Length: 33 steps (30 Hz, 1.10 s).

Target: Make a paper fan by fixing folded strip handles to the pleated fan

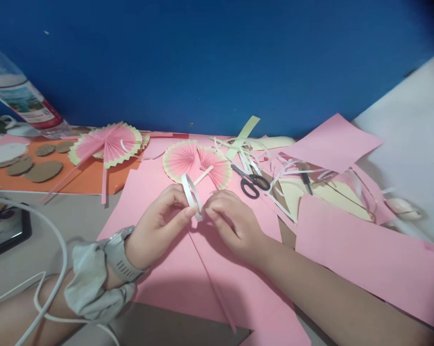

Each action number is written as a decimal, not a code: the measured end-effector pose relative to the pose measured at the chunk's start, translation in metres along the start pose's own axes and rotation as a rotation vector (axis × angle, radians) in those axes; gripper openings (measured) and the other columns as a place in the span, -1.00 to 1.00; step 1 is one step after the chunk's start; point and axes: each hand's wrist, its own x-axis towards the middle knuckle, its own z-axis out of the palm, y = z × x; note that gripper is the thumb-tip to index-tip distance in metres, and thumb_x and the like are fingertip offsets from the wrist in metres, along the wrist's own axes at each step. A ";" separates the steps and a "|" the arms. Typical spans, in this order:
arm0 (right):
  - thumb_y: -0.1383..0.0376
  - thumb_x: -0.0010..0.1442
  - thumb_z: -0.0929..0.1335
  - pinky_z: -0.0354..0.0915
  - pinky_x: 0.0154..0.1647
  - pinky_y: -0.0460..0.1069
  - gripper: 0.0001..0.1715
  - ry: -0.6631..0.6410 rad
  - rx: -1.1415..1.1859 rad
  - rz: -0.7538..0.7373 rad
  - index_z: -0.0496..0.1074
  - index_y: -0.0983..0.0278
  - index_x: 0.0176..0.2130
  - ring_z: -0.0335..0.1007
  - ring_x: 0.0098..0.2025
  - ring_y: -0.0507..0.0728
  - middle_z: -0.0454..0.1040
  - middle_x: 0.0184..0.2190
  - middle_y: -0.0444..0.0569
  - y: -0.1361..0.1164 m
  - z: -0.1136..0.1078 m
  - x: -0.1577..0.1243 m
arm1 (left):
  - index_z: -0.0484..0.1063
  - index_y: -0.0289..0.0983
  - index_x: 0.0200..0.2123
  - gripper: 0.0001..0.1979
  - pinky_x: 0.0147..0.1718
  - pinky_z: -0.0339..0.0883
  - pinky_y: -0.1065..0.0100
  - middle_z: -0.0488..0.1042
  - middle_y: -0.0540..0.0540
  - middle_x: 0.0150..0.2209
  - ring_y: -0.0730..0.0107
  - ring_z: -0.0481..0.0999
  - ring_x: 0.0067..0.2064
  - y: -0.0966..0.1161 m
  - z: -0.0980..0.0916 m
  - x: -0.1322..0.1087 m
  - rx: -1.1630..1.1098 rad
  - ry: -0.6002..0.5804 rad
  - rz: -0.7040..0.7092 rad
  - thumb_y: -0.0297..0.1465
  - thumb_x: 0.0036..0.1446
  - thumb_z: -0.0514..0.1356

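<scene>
My left hand (168, 226) grips a narrow white roll of tape (191, 196), held on edge between thumb and fingers. Close against the roll's right side, my right hand (234, 221) has its fingers curled and pinched together; what is between them is too small to make out. Just beyond both hands lies a pleated pink paper fan (182, 161) with a yellow-green edge, spread in two halves. A pale strip (204, 176) lies across its right half. Below the hands, a thin pink stick (213, 283) runs toward me over a large pink sheet (159, 283).
Black-handled scissors (251, 185) lie right of the fan, among paper strips. Pink sheets (364, 254) cover the right side. At left are another pleated fan (112, 142), cardboard discs (43, 170), a plastic bottle (29, 98) and a phone (7, 228). A white cable (63, 254) crosses my left forearm.
</scene>
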 end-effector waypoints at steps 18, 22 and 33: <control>0.19 0.29 0.28 0.12 -0.47 -0.08 -0.75 0.262 0.311 0.574 0.21 0.25 -0.39 0.11 -0.51 -0.02 0.17 -0.52 -0.20 0.007 0.002 0.003 | 0.20 -0.22 -0.28 -0.87 -0.57 0.39 0.39 0.42 0.10 -0.57 0.47 0.47 -0.58 0.000 0.004 -0.009 -0.174 -0.039 -0.055 -0.31 0.32 -0.01; 0.12 0.35 0.17 0.10 -0.47 -0.08 -0.68 0.165 0.486 0.565 0.28 0.26 -0.33 0.09 -0.54 -0.03 0.18 -0.55 -0.21 0.006 0.000 0.003 | 0.23 -0.24 -0.29 -0.86 -0.56 0.34 0.44 0.40 0.09 -0.61 0.52 0.44 -0.61 -0.003 0.002 -0.015 -0.050 -0.128 -0.013 -0.33 0.32 0.00; 0.20 0.27 0.32 -0.17 -0.57 -0.13 -0.77 0.173 1.105 0.682 0.30 0.28 -0.37 -0.20 -0.61 -0.07 -0.05 -0.66 -0.29 0.003 0.005 0.007 | 0.34 -0.25 -0.22 -0.86 -0.27 0.36 0.34 0.50 -0.03 -0.38 0.41 0.50 -0.33 0.000 0.002 -0.005 0.284 -0.200 -0.111 -0.31 0.23 0.11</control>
